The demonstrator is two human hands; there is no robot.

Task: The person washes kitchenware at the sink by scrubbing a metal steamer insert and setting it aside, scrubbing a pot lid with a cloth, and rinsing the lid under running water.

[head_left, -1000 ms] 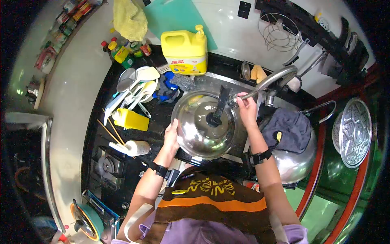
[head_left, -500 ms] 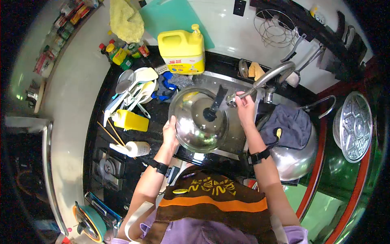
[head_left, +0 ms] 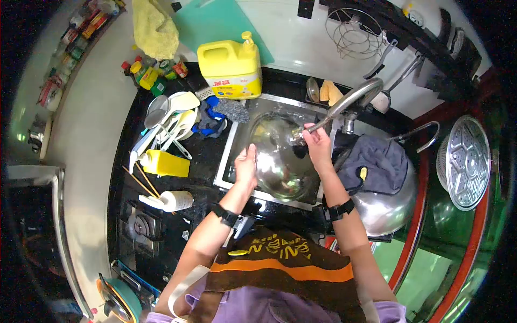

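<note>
My left hand is closed on the rim of a clear glass pot lid, thumb up along its left edge. The lid is tilted inside the metal sink, and its dark knob is partly hidden by my right hand and the spout. My right hand grips the end of the curved metal faucet, whose nozzle points at the lid. Whether water is flowing is hard to make out.
Left of the sink lie utensils, a yellow container and a white pump bottle. Behind stands a big yellow detergent jug. On the right, a grey cloth covers part of a large metal pot lid or wok.
My left hand has moved the lid right and lower into the sink, under the nozzle, and turned its face. My right hand keeps hold of the faucet. The view has shifted slightly.
</note>
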